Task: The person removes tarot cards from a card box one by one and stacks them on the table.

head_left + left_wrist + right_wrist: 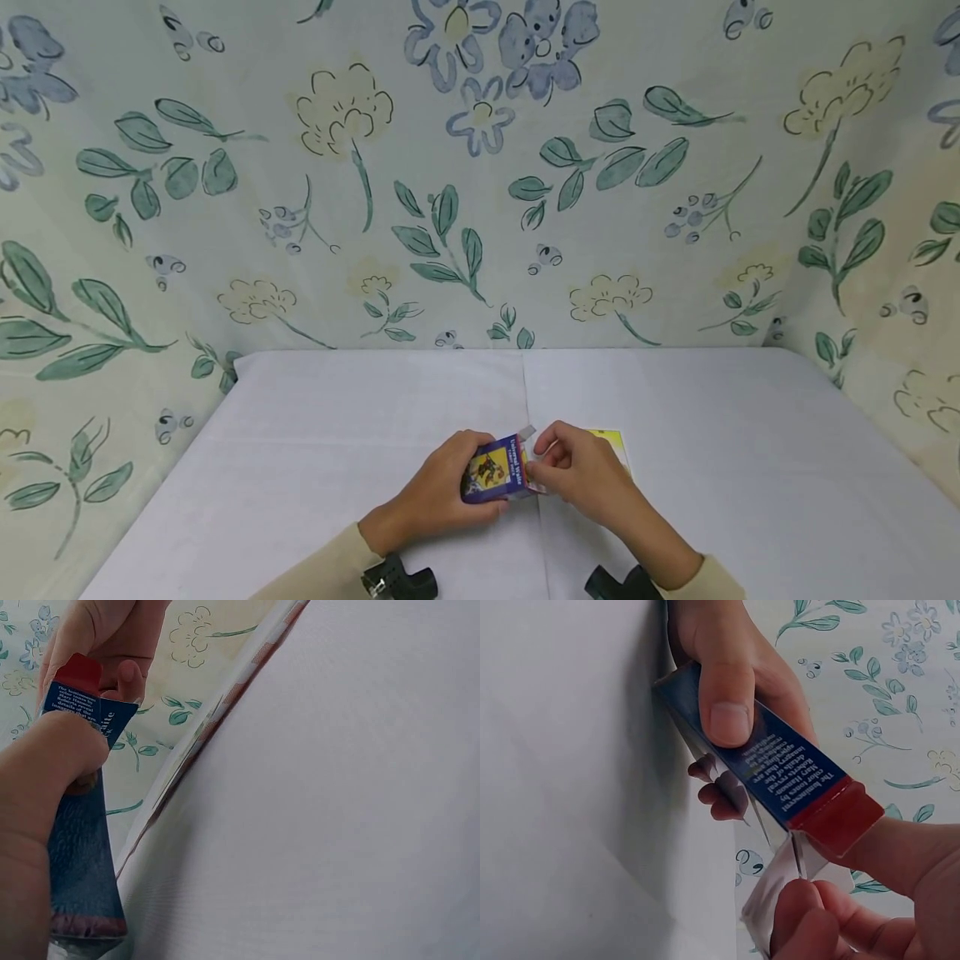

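Note:
My left hand (450, 483) grips a small blue card box (491, 471) printed "Universal Waite", with a yellow picture on its front. In the right wrist view the left thumb (727, 712) lies along the box's lettered narrow side. The end of the box toward my right hand (588, 471) is open, and a red tab (838, 821) sticks out there. Thumb and forefinger of the right hand pinch a pale flap (769, 896) at that end. The inside of the box is hidden.
Just behind the right hand, a flat yellow-edged item (613, 440) lies on the white tablecloth (337, 417), partly covered by the hand. A crease runs down the cloth's middle. Flower-patterned fabric (465, 275) stands behind the table and along both sides.

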A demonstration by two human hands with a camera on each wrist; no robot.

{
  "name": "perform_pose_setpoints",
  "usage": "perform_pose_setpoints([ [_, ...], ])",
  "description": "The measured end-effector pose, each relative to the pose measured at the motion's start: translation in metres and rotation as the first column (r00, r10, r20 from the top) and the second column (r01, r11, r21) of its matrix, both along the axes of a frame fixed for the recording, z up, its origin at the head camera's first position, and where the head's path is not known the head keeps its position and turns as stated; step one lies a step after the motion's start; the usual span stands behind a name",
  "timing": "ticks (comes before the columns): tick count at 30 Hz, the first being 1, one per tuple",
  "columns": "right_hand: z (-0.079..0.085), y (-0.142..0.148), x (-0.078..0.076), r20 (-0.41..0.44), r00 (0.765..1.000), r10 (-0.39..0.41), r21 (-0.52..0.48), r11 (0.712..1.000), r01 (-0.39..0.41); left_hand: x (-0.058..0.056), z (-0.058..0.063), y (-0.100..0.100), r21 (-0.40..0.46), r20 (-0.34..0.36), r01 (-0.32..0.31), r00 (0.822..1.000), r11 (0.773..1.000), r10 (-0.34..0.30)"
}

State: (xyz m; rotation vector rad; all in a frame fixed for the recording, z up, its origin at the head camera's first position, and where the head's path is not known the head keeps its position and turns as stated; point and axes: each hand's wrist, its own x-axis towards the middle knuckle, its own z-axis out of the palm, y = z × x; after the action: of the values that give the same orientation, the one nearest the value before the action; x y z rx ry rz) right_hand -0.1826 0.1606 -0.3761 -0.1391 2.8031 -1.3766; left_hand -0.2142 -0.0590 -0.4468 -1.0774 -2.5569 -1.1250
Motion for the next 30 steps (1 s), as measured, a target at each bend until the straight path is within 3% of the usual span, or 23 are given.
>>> perform_pose_setpoints([
  [14,-0.0052,-0.0038,-0.0011,0.014,1.000,-0.023,0.032,0.999,0.022,0.0009,0.0010,0.0000,-0.019,-0.006,0.005,1.000,1.000,-0.005],
  [30,-0.0022,-0.0008,-0.0019,0.044,0.999,0.011,0.037,0.999,-0.013,-0.0003,-0.0006,-0.0014,-0.045,-0.034,0.003,0.999,0.999,-0.005],
])
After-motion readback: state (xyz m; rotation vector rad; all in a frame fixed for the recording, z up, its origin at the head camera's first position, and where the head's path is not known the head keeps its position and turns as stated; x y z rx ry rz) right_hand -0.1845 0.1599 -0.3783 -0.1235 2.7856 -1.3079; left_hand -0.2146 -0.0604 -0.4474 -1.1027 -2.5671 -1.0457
